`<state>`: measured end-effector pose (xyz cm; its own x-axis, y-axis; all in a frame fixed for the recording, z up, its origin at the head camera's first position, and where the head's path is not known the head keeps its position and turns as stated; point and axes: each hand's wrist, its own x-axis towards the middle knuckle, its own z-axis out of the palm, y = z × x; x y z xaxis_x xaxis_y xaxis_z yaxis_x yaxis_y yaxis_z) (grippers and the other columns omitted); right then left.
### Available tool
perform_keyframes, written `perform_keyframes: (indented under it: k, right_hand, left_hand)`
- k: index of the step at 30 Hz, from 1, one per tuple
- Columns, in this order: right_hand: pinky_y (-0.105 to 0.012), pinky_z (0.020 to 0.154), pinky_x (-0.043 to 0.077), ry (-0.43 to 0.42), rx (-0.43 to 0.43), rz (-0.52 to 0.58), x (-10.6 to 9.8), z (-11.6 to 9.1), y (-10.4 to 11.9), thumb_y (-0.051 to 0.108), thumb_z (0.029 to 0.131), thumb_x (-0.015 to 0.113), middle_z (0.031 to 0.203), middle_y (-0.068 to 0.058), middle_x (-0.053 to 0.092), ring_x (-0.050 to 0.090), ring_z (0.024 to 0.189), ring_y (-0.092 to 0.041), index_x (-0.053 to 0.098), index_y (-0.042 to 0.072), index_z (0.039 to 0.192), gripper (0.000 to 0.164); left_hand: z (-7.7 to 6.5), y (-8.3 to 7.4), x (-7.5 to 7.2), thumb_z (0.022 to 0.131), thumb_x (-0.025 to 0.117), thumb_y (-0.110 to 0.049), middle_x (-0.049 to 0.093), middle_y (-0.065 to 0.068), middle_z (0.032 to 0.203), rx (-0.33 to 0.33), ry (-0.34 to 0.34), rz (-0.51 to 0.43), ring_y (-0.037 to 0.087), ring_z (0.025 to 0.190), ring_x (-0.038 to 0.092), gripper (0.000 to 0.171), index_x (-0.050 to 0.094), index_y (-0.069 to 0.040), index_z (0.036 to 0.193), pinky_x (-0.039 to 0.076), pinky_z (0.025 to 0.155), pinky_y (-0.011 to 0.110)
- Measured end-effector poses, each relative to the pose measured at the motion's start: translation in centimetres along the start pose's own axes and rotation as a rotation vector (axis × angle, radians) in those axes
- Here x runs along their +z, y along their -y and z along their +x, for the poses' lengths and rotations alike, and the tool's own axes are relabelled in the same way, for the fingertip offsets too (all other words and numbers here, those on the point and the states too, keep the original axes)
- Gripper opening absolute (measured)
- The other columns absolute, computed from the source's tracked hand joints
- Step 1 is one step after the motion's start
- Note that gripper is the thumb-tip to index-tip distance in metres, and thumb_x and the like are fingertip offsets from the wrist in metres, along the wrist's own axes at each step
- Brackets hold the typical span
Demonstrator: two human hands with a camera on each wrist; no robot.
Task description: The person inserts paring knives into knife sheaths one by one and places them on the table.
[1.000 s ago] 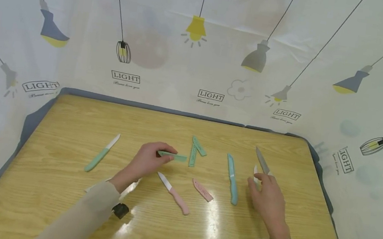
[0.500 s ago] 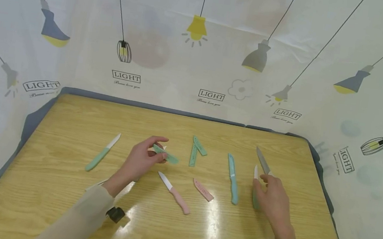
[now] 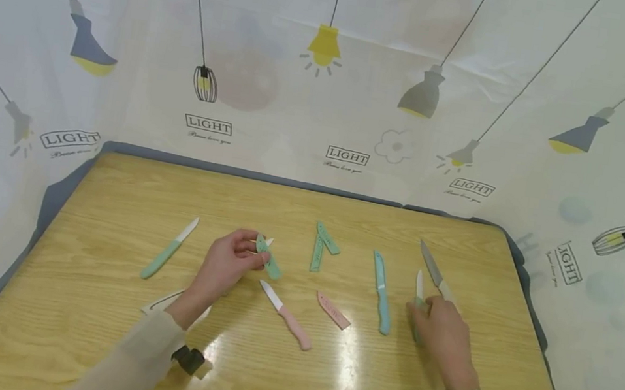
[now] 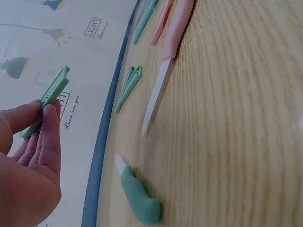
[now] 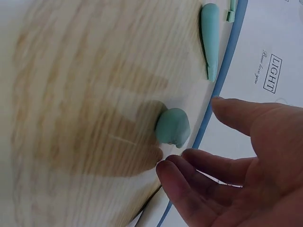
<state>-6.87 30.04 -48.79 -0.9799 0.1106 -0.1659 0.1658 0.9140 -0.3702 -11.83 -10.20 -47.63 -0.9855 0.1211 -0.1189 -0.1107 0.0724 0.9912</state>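
My left hand (image 3: pixel 223 265) pinches a green knife sheath (image 3: pixel 268 258) between thumb and fingers, raised above the table. In the left wrist view a green-handled knife (image 4: pixel 139 196) lies below that hand; from the head only its pale tip shows. My right hand (image 3: pixel 442 334) hovers at another green-handled knife (image 3: pixel 420 287), thumb and fingers spread on either side of its handle (image 5: pixel 173 126) with a gap. Right beside it lies a longer knife (image 3: pixel 430 261) with a grey blade and pale handle, partly hidden by the hand.
Between the hands lie a pink knife (image 3: pixel 292 325), a pink sheath (image 3: pixel 333 310), a blue knife (image 3: pixel 382 300) in its sheath, and two crossed green sheaths (image 3: pixel 318 252). A green knife (image 3: pixel 162 259) and a flat white piece (image 3: pixel 159 302) lie left. Curtain (image 3: pixel 355 95) surrounds the table.
My left hand has drawn back leftward and turned the green sheath from level to steeply slanted. My right hand has shifted slightly right and down, uncovering more of the knives near it.
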Motion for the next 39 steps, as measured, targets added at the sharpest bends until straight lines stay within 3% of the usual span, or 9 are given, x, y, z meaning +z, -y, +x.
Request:
perform_keyframes:
  k: [5, 11, 20, 26, 34, 39]
  right_hand:
    - [-0.037, 0.056, 0.052, 0.004, 0.004, -0.023, 0.2, 0.0, 0.0, 0.039, 0.094, 0.058, 0.090, -0.019, 0.064, 0.055, 0.067, -0.021, 0.059, -0.014, 0.114, 0.056]
    - [-0.032, 0.052, 0.049, 0.013, 0.003, -0.054, 0.3, 0.1, 0.1, 0.032, 0.093, 0.061, 0.087, -0.015, 0.065, 0.053, 0.064, -0.019, 0.062, -0.012, 0.107, 0.046]
    - [-0.027, 0.044, 0.040, 0.020, -0.004, -0.093, 0.4, 0.4, -0.1, 0.024, 0.094, 0.060, 0.068, -0.005, 0.054, 0.048, 0.055, -0.016, 0.064, -0.013, 0.103, 0.038]
    - [-0.026, 0.041, 0.036, 0.006, -0.021, -0.086, 0.3, 0.3, -0.1, 0.021, 0.092, 0.058, 0.060, -0.003, 0.048, 0.043, 0.050, -0.015, 0.066, -0.006, 0.087, 0.029]
    - [-0.026, 0.042, 0.035, 0.008, 0.012, -0.059, -0.1, 0.0, 0.3, 0.021, 0.088, 0.053, 0.062, -0.003, 0.049, 0.043, 0.052, -0.016, 0.060, 0.003, 0.078, 0.021]
    - [-0.027, 0.043, 0.036, -0.006, 0.001, -0.049, -0.3, -0.1, 0.5, 0.021, 0.087, 0.053, 0.065, -0.004, 0.051, 0.045, 0.054, -0.017, 0.060, 0.002, 0.082, 0.020]
  left_hand:
    - [-0.2, 0.3, 0.0, 0.085, 0.073, -0.015, 0.066, 0.020, 0.106, -0.017, -0.002, -0.028, 0.022, 0.089, 0.068, 0.044, 0.060, 0.007, 0.121, 0.059, 0.079, 0.034]
    - [-0.5, 0.5, 0.2, 0.085, 0.073, -0.017, 0.067, 0.018, 0.104, -0.047, -0.008, -0.068, 0.020, 0.089, 0.067, 0.046, 0.061, 0.009, 0.121, 0.059, 0.080, 0.032]
    - [-0.7, 0.6, 0.7, 0.086, 0.072, -0.015, 0.070, 0.018, 0.107, -0.086, -0.021, -0.113, 0.019, 0.091, 0.067, 0.040, 0.064, 0.009, 0.118, 0.058, 0.079, 0.029]
    - [-0.7, 0.8, 0.7, 0.086, 0.072, -0.016, 0.070, 0.017, 0.107, -0.086, -0.020, -0.129, 0.018, 0.094, 0.068, 0.043, 0.063, 0.010, 0.119, 0.059, 0.077, 0.026]
    - [-0.5, 1.3, 0.7, 0.095, 0.060, -0.011, 0.058, 0.032, 0.120, -0.082, 0.047, -0.314, 0.032, 0.104, 0.064, 0.043, 0.052, 0.011, 0.131, 0.055, 0.089, 0.040]
    - [-0.6, 1.1, 0.8, 0.098, 0.055, -0.010, 0.058, 0.029, 0.122, -0.090, 0.073, -0.374, 0.029, 0.106, 0.064, 0.041, 0.048, 0.011, 0.133, 0.054, 0.090, 0.038]
